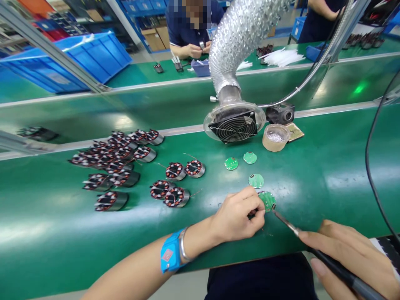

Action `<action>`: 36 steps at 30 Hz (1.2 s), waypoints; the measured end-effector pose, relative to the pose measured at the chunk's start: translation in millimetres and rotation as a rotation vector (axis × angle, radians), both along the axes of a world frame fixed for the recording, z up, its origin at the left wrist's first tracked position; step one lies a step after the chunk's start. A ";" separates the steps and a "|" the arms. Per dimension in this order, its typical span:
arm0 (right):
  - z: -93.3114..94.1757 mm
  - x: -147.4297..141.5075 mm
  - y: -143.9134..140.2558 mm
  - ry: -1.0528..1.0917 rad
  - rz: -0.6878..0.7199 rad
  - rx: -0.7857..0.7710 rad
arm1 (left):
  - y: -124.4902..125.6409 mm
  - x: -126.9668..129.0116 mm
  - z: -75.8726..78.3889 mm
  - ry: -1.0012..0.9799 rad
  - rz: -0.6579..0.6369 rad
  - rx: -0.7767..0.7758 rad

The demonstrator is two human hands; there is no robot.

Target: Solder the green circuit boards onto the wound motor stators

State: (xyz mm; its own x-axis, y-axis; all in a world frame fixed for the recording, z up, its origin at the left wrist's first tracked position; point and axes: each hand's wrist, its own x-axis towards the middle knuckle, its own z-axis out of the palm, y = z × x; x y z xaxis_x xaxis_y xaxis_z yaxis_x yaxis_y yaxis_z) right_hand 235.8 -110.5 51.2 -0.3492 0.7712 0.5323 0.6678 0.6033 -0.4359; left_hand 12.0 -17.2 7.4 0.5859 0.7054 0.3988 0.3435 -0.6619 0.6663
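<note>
One tin [275, 137], seemingly holding solder.

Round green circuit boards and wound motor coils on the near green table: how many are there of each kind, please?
Round green circuit boards: 4, namely three lying free and one at the left hand, with the soldering iron of the right hand touching its edge.
Wound motor coils: about 20; the packed cluster at left cannot be counted exactly.
Total: about 24.

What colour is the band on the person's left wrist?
Bright blue wrist band with a small reddish patch, clearest in the head view.
</note>
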 end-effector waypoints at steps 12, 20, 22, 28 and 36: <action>7.2 -4.1 9.8 -0.068 0.076 -0.038 | -0.6 -0.7 0.6 0.018 0.006 0.055; 10.4 -8.0 13.3 -0.094 0.114 -0.062 | -0.8 -0.3 1.3 0.064 0.017 0.099; 11.8 -10.6 13.4 -0.081 0.103 -0.048 | -1.0 -0.1 0.9 0.066 0.018 0.103; 11.1 -14.6 9.9 -0.058 0.061 -0.063 | -1.5 1.0 -0.8 0.039 0.040 0.136; -3.0 -8.6 10.0 -0.036 0.098 0.048 | -2.2 1.7 -1.3 0.034 0.048 0.128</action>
